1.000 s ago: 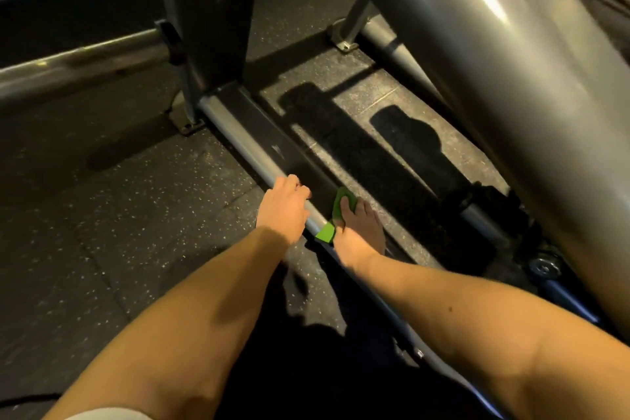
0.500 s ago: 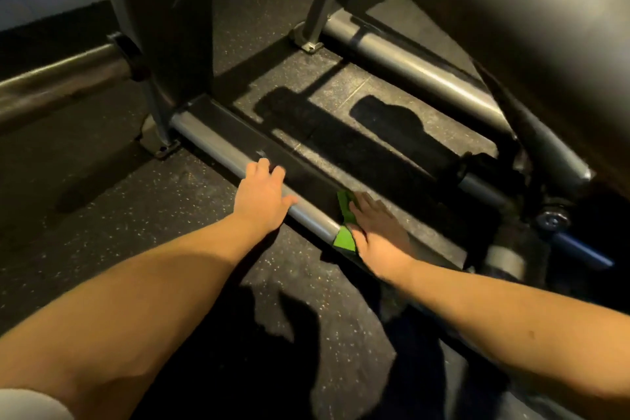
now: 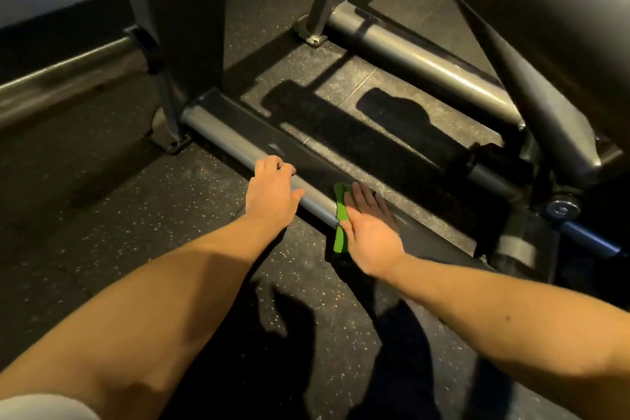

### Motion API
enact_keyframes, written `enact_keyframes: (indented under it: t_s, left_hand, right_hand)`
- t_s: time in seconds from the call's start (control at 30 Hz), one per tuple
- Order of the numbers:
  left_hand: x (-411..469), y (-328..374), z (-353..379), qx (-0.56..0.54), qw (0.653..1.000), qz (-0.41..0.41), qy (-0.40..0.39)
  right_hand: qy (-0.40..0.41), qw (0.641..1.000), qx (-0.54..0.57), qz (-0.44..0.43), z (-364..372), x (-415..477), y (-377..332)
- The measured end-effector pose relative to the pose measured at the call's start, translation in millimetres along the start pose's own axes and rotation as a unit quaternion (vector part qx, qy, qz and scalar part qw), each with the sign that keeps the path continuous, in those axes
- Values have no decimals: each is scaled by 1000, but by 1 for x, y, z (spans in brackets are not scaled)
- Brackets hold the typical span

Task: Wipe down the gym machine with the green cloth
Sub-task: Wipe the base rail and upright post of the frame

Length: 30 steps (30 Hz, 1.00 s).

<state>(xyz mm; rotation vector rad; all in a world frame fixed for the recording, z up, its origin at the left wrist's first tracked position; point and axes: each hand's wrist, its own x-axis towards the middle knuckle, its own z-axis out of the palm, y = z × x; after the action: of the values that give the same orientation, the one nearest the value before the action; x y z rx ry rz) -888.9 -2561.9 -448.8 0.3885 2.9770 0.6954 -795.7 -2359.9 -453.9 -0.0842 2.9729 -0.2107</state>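
Grey metal runs in from the far left as a long side bar (image 3: 61, 85), meeting the dark upright column (image 3: 177, 27) of the gym machine, with speckled rubber floor (image 3: 102, 215) below. From the column's foot the near base tube (image 3: 225, 140) slants down to the right along the floor. The left hand (image 3: 271, 191) rests on that tube, its fingers loosely bent over the top and its thumb lying along the metal. It is propping rather than clasping, and it carries nothing. Just beside it to the right, the green cloth (image 3: 341, 215) lies draped across the same tube, with its lower end hanging toward the floor. The right hand (image 3: 370, 225) presses the cloth down with flat, straight fingers, covering most of it so that only a strip shows at the hand's left edge. Further right lie the rear tube (image 3: 426, 65), a bolt head (image 3: 562, 208) and the thick slanted frame member (image 3: 545, 112). As a judgement, the wiping is under way about midway along the near tube. No sheen or streak tells which stretch is already done. The length up toward the column, the rear tube and the big frame member look likely still to need attention.
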Motion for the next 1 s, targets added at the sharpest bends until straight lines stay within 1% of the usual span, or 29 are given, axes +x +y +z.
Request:
enact_keyframes:
  t_s: [0.1,0.17,0.23,0.3,0.37,0.43,0.57,0.63,0.73,0.8,0.83,0.9,1.0]
  left_hand:
    - [3,-5,-5,0,1000,-10,-2]
    - [7,-9,-7,-6,999,-33,7]
    - [13,-16,-9,-13,997,-70,19]
    - [19,-24,-12,-33,995,-93,23]
    - [25,-32,-15,-56,993,-99,22]
    - [29,-39,-16,-54,994,-96,12]
    - [41,-45,-19,-5,997,-74,-2]
    - [50,-48,-29,44,997,-63,-24]
    - [59,-57,-45,69,996,-38,-49]
    - [60,-61,-50,95,994,-14,-52]
    - [59,-63,-52,111,993,-1,-46]
    - [56,-67,-51,119,992,19,-38]
    - [52,-74,-44,71,997,14,-21]
  right_hand:
    - [-48,997,15,67,-18,69,-25]
    - [-51,995,17,90,-22,90,-32]
    - [-67,995,2,67,-22,79,-31]
    - [-73,997,-31,7,-17,43,-19]
    - [-81,995,-55,-26,-13,9,-3]
    - [-82,993,-76,-30,-10,-1,4]
    - [-68,993,-98,22,-5,36,-19]
    - [-65,994,-79,44,-5,66,-35]
    - [-48,994,-44,93,-7,115,-65]
    - [-34,990,-3,140,-13,143,-80]
    - [-32,989,1,142,-15,149,-83]
    - [-43,993,-6,106,-17,136,-77]
    - [-73,996,-41,-1,-14,70,-46]
